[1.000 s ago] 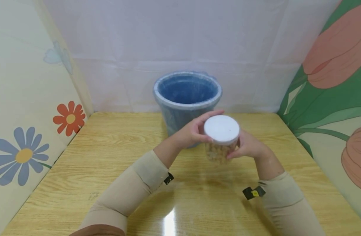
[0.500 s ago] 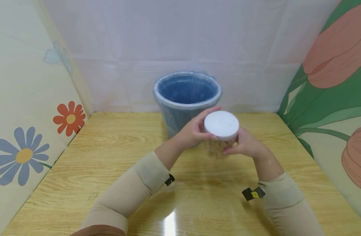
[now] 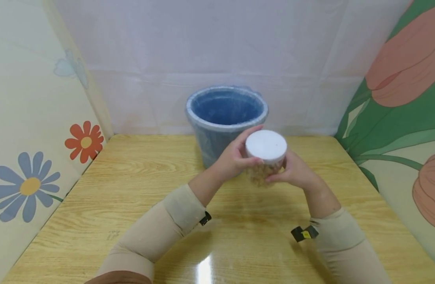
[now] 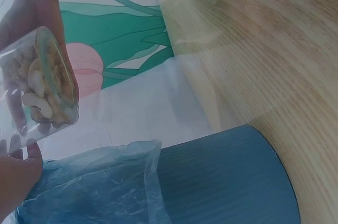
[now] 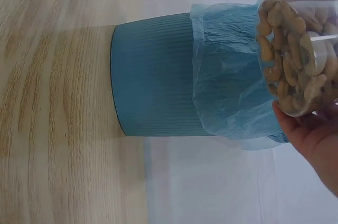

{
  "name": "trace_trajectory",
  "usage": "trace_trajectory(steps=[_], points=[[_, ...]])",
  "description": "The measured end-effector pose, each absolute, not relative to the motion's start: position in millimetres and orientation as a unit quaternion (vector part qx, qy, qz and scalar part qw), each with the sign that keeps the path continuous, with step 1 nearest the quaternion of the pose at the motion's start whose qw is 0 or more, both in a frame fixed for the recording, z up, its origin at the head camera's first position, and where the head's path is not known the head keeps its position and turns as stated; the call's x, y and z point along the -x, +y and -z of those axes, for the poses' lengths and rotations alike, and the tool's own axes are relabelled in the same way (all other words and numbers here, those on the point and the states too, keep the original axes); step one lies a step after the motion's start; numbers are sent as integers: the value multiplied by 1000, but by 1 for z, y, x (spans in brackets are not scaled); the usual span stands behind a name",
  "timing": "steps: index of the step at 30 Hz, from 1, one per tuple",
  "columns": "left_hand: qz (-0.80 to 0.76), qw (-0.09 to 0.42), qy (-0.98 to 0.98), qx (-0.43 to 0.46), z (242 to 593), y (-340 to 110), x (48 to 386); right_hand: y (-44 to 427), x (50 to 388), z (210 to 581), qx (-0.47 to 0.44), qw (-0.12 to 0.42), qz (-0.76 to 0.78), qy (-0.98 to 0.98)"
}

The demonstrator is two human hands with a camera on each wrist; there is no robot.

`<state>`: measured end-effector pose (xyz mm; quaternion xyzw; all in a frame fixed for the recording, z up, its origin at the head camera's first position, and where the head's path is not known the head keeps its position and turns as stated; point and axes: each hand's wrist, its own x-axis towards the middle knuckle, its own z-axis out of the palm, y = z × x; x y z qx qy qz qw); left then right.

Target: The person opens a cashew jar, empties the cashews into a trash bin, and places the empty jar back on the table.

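A clear plastic jar [image 3: 256, 173] of cashew nuts, topped with a white lid [image 3: 266, 145], is held above the table between both hands. My left hand [image 3: 233, 157] grips it near the lid from the left, thumb across the front. Lower down on the right side, my right hand [image 3: 295, 169] holds the jar's body. The lid sits on the jar. In the right wrist view, cashews [image 5: 290, 55] show through the clear bottom. The left wrist view shows the nuts [image 4: 39, 84] gathered at the base end. Some fingers are hidden behind the jar.
Just behind the left hand stands a blue trash bin [image 3: 207, 142], lined with a translucent bag folded over its rim [image 3: 226, 127]. The wooden table [image 3: 132, 189] meets a white cloth backdrop [image 3: 150, 98]. Flower-painted panels [image 3: 29, 118] flank both sides.
Both hands have raised the jar slightly and moved it a little away from me. Their grip looks the same, and the bin has stayed in place.
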<state>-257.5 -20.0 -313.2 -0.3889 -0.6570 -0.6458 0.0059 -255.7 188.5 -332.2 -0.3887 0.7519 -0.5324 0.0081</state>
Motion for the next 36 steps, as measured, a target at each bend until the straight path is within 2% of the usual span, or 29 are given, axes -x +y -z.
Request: trace_trajectory(steps=[5,18,30,36], points=[[647,2,-652,396,314,-22,259,188,257,333,388,2,530,754],[684,-104,-570,443,314,-31,269,194,255,328,412,31,524,745],[683,-149,-543,465,312,-33,268,199,258,329,480,80,526,697],[677,-153,-543,473,310,-32,267,199,259,329,492,91,528,686]])
